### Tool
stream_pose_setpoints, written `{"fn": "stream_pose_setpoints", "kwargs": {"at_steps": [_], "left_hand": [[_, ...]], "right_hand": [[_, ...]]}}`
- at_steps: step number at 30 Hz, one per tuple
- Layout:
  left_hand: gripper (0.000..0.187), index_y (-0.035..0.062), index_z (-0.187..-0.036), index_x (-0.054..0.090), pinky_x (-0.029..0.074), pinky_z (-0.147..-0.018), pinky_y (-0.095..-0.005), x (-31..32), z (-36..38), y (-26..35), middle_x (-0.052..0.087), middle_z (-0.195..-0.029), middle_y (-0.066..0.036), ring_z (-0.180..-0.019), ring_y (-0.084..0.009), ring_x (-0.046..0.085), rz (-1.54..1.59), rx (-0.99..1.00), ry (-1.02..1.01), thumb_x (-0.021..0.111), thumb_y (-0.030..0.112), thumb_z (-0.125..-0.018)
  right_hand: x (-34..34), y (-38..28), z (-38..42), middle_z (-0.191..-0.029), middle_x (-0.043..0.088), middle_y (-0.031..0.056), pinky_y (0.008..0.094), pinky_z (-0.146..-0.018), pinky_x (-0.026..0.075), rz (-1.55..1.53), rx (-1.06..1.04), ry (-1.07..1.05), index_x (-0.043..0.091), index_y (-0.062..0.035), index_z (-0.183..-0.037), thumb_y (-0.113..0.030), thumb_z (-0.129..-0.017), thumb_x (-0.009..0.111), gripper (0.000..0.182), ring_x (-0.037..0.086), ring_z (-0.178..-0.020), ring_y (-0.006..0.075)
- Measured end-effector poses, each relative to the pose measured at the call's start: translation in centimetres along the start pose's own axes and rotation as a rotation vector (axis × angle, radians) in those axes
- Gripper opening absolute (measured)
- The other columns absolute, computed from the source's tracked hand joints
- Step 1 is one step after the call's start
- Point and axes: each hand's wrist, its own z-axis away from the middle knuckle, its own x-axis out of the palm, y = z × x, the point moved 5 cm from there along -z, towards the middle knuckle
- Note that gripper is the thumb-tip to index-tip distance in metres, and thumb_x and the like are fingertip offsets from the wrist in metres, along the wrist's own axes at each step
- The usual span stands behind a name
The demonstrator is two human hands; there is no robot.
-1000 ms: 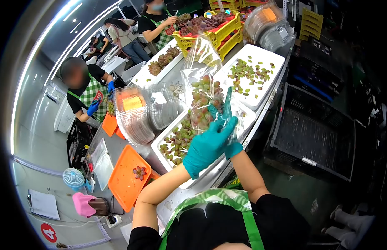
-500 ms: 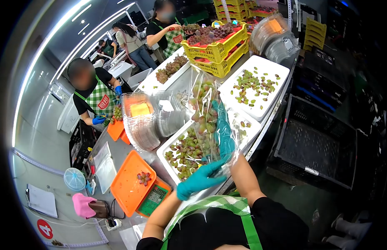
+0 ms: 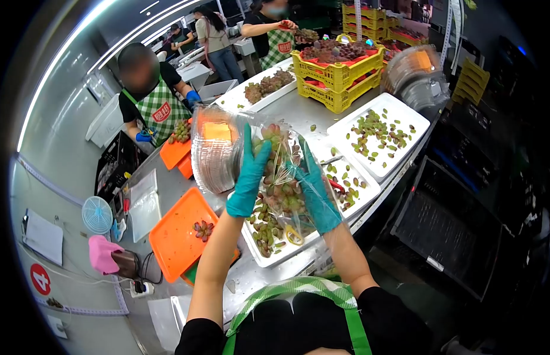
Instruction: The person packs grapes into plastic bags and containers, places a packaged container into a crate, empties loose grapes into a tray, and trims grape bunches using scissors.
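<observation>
Between my hands is a bunch of reddish-green grapes [image 3: 284,198] inside a clear plastic bag [image 3: 292,218]. My right hand [image 3: 317,192], in a teal glove, grips the bunch from the right, with clear film over its fingers and wrist. On the left, my left hand [image 3: 250,177], also gloved, rests along the bag with fingers stretched upward and apart. Below them, a white tray [image 3: 264,260] holds loose grapes [image 3: 264,234], and a yellow loop [image 3: 294,235] shows at the bag's lower end. Right of my right hand, a smaller white tray [image 3: 369,190] contains loose grapes and a red-handled tool [image 3: 336,185].
Stacked clear plastic containers [image 3: 213,157] stand close left of my left hand. An orange tray [image 3: 174,236] carries a small grape cluster. Yellow crates [image 3: 340,80] and another white tray [image 3: 384,168] are farther back. A black crate [image 3: 446,231] lies right; a person [image 3: 159,109] works across the table.
My left hand has moved up from below the bag to its left side, fingers now pointing upward. The bag and bunch have come lower and nearer, and my right hand has lowered. The view has shifted.
</observation>
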Motion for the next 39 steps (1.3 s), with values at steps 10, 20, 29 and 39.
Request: {"fn": "stream_pose_setpoints", "kwargs": {"at_steps": [10, 20, 29, 39], "left_hand": [[0.061, 0.0123, -0.118, 0.041, 0.041, -0.066, -0.0300, -6.6, 9.2, -5.0, 0.051, -0.095, 0.000, -0.080, -0.0144, 0.048, 0.663, -0.226, 0.057, 0.045, 0.058, -0.078], [0.046, 0.0099, -0.132, 0.025, 0.029, -0.099, -0.0333, -16.5, 21.2, -2.8, 0.034, -0.132, -0.003, -0.120, -0.0165, 0.034, 1.665, 0.610, 0.024, 0.034, 0.030, -0.091], [0.044, -0.0001, -0.124, 0.033, 0.038, -0.087, -0.0384, -31.1, 38.4, 0.5, 0.042, -0.119, -0.011, -0.104, -0.0249, 0.042, 0.397, 0.600, 0.631, 0.038, 0.025, -0.088], [0.040, -0.0015, -0.114, 0.043, 0.046, -0.062, -0.0272, -40.2, 51.0, -2.7, 0.052, -0.100, -0.013, -0.077, -0.0206, 0.052, -0.452, 0.413, 1.396, 0.046, 0.022, -0.081]], "right_hand": [[6.8, -2.1, 2.2, -0.126, 0.037, 0.0099, 0.0287, -0.079, 0.043, 0.230, -0.162, -0.396, 0.034, -0.0092, -0.128, -0.012, -0.076, 0.060, 0.058, 0.044, -0.103, 0.0202], [22.8, -2.1, 11.4, -0.125, 0.037, 0.0157, 0.0336, -0.083, 0.042, 0.558, -0.694, -1.061, 0.039, -0.0075, -0.123, -0.012, -0.075, 0.059, 0.053, 0.044, -0.106, 0.0293], [21.5, 1.3, 13.2, -0.094, 0.062, 0.0098, 0.0260, -0.074, 0.046, 0.272, -0.112, -0.931, 0.056, -0.0034, -0.104, -0.001, -0.080, 0.052, 0.024, 0.059, -0.085, 0.0175], [27.0, 20.3, 9.1, -0.108, 0.049, 0.0159, 0.0417, -0.069, 0.046, 1.440, -0.123, -0.884, 0.030, -0.0098, -0.129, -0.025, -0.062, 0.069, 0.079, 0.054, -0.089, 0.0296]]}}
